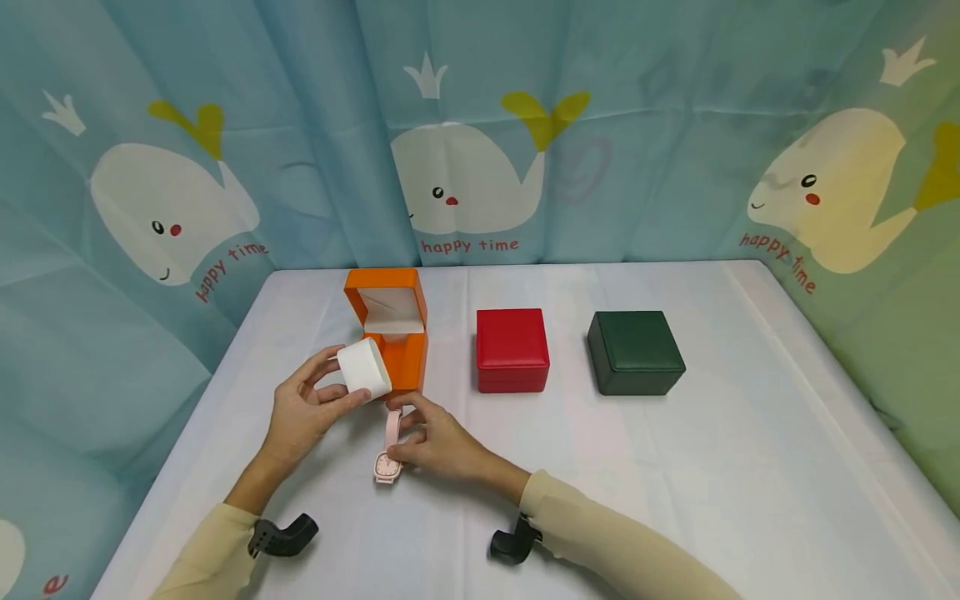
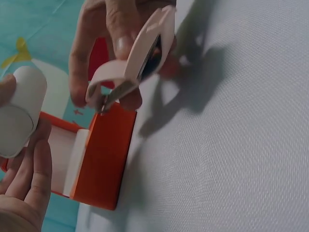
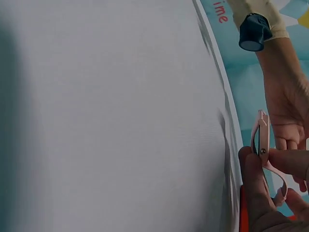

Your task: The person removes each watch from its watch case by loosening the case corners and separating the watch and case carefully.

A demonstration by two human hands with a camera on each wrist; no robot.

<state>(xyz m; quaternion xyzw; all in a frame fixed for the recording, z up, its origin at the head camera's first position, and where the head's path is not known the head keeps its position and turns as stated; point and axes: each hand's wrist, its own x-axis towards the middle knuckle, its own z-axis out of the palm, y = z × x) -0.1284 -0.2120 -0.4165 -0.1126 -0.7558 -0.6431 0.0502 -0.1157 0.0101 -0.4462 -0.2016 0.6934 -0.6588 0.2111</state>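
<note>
My left hand point(image 1: 303, 408) grips a white watch cushion point(image 1: 363, 367) between thumb and fingers, just in front of an orange watch box point(image 1: 406, 360) whose lid stands raised. In the left wrist view the cushion point(image 2: 21, 111) shows its rounded end. To its right, my right hand point(image 1: 438, 437) pinches a pink wristwatch point(image 1: 387, 467), its dial turned upward and its strap curving up to the fingers. The left wrist view has the watch point(image 2: 145, 53) side-on above the tablecloth, apart from the cushion. In the right wrist view, thumb and fingers press its case point(image 3: 262, 137).
A closed red box point(image 1: 513, 350) and a closed dark green box point(image 1: 636, 352) stand in a row right of the orange one. Black wrist-camera mounts point(image 1: 285, 536) sit on both forearms. Behind the white table point(image 1: 750, 467) hangs a blue whale-print curtain point(image 1: 637, 183).
</note>
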